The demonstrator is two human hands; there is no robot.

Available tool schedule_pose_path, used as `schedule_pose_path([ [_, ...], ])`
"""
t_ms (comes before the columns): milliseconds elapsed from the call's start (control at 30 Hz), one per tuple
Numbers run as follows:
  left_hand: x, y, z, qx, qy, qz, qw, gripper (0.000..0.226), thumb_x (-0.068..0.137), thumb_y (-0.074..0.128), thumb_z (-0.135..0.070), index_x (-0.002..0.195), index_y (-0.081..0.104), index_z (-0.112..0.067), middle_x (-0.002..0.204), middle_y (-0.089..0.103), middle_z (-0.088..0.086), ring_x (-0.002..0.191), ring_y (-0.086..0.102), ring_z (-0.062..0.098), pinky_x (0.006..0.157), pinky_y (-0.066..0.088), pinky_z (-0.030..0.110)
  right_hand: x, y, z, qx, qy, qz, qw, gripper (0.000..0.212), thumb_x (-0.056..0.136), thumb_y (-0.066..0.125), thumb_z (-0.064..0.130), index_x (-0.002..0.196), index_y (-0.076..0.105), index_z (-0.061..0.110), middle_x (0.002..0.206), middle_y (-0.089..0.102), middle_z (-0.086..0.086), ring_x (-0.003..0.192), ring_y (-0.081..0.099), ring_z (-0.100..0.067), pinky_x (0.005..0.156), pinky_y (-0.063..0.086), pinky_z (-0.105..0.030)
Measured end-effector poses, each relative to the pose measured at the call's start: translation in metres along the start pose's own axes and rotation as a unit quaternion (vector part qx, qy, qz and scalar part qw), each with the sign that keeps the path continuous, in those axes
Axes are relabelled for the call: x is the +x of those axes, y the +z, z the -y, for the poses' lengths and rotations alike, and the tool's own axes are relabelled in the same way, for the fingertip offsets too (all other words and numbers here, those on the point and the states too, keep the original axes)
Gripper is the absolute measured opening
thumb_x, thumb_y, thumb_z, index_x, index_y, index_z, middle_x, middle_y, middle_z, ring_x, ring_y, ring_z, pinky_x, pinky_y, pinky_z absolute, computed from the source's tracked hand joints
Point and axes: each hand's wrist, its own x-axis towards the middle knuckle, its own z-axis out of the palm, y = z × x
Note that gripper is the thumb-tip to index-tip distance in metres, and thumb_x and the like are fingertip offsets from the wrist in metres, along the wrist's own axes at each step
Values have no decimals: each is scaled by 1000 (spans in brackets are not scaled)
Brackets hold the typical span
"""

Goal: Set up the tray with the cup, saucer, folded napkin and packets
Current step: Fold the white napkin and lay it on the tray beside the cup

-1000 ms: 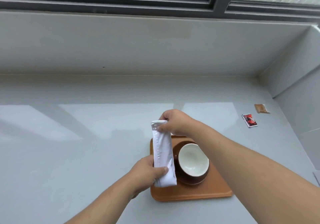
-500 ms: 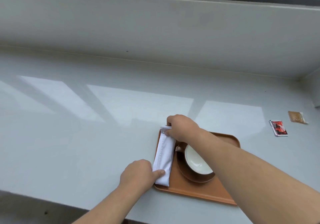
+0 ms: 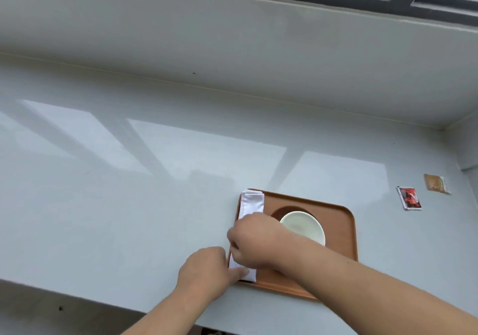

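Your right hand [image 3: 254, 241] presses fingers-down on the folded white cloth napkin [image 3: 252, 203]; your left hand [image 3: 207, 270] pinches its near end. It lies along the rectangular wooden tray [image 3: 346, 231]'s left edge, beside the white cup [image 3: 304, 226] on its brown saucer [image 3: 280, 210]. Red packet [image 3: 409, 197] and tan packet [image 3: 435, 183] lie on the grey counter [image 3: 129, 179].

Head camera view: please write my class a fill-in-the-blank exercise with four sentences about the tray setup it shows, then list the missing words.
1. The folded napkin lies along the ____ edge of the tray.
2. The cup stands on a ____ saucer.
3. The red packet and the brown packet lie on the ____, not on the tray.
4. The left hand and right hand both touch the ____.

Missing words: left; brown; counter; napkin
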Motion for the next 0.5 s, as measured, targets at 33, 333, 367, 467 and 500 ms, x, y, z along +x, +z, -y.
schedule_pose_path([
  [33, 1, 1, 2, 11, 6, 5, 1000, 60, 61, 55, -80, 66, 53, -21, 69, 62, -3, 67, 56, 17, 53, 39, 31, 0, 6, 6, -10, 5, 52, 999, 17, 88, 53, 21, 84, 66, 11, 80, 65, -6, 72, 56, -28, 55, 35, -32],
  [333, 25, -1, 4, 58, 41, 74, 995, 61, 58, 62, -84, 69, 58, -24, 79, 66, -6, 76, 62, 18, 55, 41, 31, 51, -8, -16, -74, 77, 157, 982, 21, 96, 49, 8, 104, 69, 10, 107, 69, -6, 95, 64, -28, 69, 47, -35],
  [367, 26, -2, 3, 59, 40, 76, 995, 61, 57, 62, -83, 68, 57, -23, 76, 64, -6, 73, 61, 17, 54, 40, 30, 56, -18, -26, -78, 99, 149, 981, 20, 96, 49, 7, 102, 68, 10, 104, 67, -6, 95, 62, -28, 71, 47, -35],
  [467, 31, -4, 5, 64, 46, 88, 993, 61, 57, 63, -83, 66, 56, -23, 71, 61, -8, 66, 56, 13, 51, 37, 29, 64, -42, -46, -36, 175, 150, 972, 25, 97, 48, 6, 108, 70, 7, 98, 62, -5, 83, 55, -25, 66, 42, -32],
  [500, 32, -4, 5, 65, 49, 91, 992, 62, 58, 63, -83, 67, 56, -23, 71, 60, -8, 66, 55, 13, 51, 37, 30, 64, -45, -50, -26, 182, 144, 972, 27, 97, 47, 7, 111, 71, 7, 100, 64, -7, 82, 53, -25, 64, 40, -31],
])
